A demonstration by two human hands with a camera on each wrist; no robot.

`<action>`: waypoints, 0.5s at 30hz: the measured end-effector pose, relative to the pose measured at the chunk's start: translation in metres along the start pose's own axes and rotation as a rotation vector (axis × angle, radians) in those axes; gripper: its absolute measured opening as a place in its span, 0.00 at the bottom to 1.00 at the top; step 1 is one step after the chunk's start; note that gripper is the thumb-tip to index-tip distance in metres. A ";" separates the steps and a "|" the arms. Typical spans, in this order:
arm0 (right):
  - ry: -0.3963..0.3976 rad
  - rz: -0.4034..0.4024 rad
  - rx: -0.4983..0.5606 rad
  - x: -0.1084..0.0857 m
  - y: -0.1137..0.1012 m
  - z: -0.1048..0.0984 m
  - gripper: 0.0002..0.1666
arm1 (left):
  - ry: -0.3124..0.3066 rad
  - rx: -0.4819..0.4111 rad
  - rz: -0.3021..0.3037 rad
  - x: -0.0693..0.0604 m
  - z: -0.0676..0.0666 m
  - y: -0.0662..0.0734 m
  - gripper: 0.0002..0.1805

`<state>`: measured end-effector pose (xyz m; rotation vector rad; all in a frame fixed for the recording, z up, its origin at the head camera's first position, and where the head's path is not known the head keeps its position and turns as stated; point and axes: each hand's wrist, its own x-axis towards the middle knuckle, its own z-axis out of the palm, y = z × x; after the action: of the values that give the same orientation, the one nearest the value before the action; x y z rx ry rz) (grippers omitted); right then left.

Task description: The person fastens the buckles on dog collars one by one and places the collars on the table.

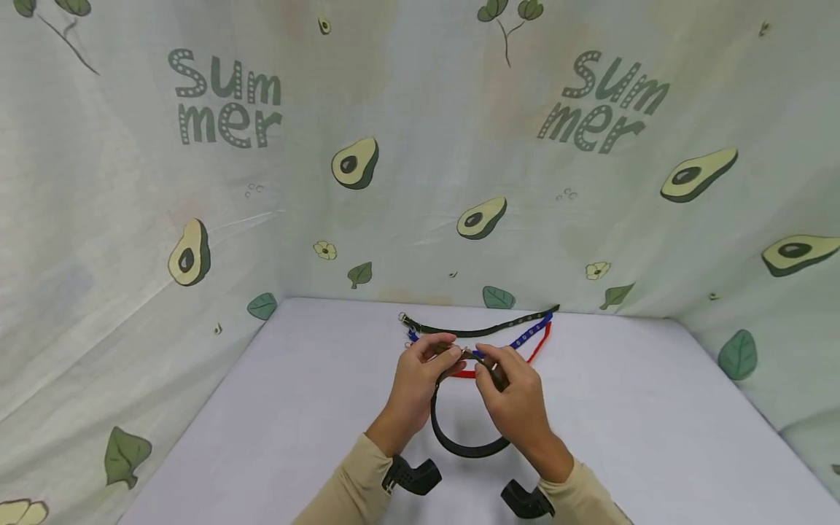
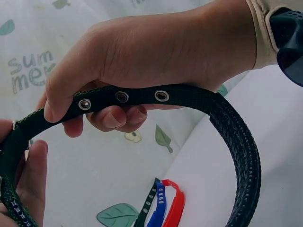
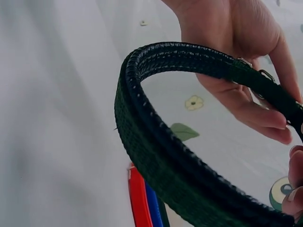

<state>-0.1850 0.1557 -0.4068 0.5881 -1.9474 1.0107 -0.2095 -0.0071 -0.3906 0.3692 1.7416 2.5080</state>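
Note:
A dark green collar (image 1: 469, 450) with a black stitched lining hangs as a loop between both hands. In the left wrist view, the left hand (image 2: 137, 54) grips the strap (image 2: 142, 96) along its metal-ringed holes, thumb on one side and fingers on the other. The right hand (image 1: 521, 405) pinches the buckle end; in the right wrist view the right hand (image 3: 227, 42) has its fingers around the part with metal loops (image 3: 267, 75). The two ends meet between the hands, and whether the buckle is fastened cannot be told.
Behind the hands lie a dark green collar (image 1: 472, 333), a blue collar (image 1: 528, 334) and a red collar (image 1: 540, 343) on the white table (image 1: 295, 408). A printed cloth (image 1: 420, 109) hangs beyond the table's back edge and along its sides.

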 end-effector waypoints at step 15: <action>-0.257 0.402 0.190 0.011 -0.003 -0.020 0.14 | -0.065 0.075 -0.003 0.001 0.017 0.001 0.15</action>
<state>-0.1793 0.1701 -0.3903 0.4553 -2.2686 1.4403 -0.2061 0.0081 -0.3843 0.4472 1.8141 2.4050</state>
